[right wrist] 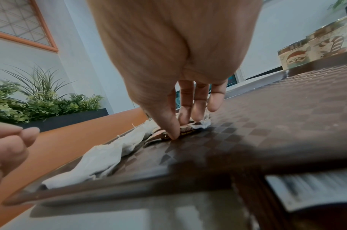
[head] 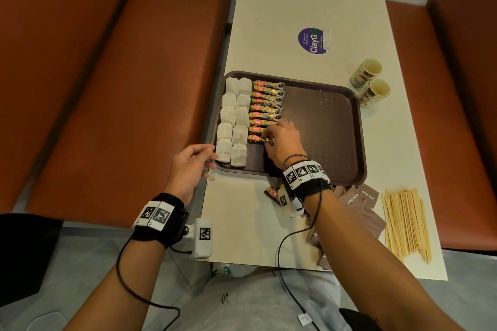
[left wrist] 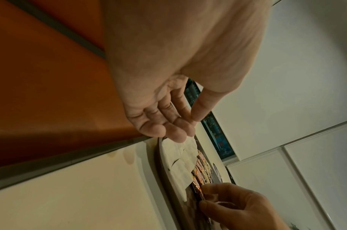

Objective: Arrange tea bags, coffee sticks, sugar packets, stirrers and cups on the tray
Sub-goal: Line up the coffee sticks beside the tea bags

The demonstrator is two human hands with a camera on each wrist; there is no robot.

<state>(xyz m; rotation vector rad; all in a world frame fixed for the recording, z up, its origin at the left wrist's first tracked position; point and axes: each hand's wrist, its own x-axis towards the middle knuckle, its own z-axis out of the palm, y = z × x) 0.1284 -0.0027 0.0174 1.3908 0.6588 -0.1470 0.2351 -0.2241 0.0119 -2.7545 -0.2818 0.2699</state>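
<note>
From the head view, the right hand (head: 282,142) pinches the nearest coffee stick (head: 259,138) on the tray (head: 328,126), whose right half lies bare. In the left wrist view, the left hand (left wrist: 164,118) hovers loosely curled and empty beside the tray's near-left rim. In the right wrist view, thumb and fingers (right wrist: 172,124) grip the stick against the tray floor.

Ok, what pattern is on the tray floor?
Brown checkerboard on the tray, clearest in the right wrist view.

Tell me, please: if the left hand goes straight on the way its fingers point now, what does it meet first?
Most likely the nearest tea bags at the tray's near-left corner. The left hand hovers beside that corner, fingers pointing toward them. Its height above the tray rim is unclear.
</note>
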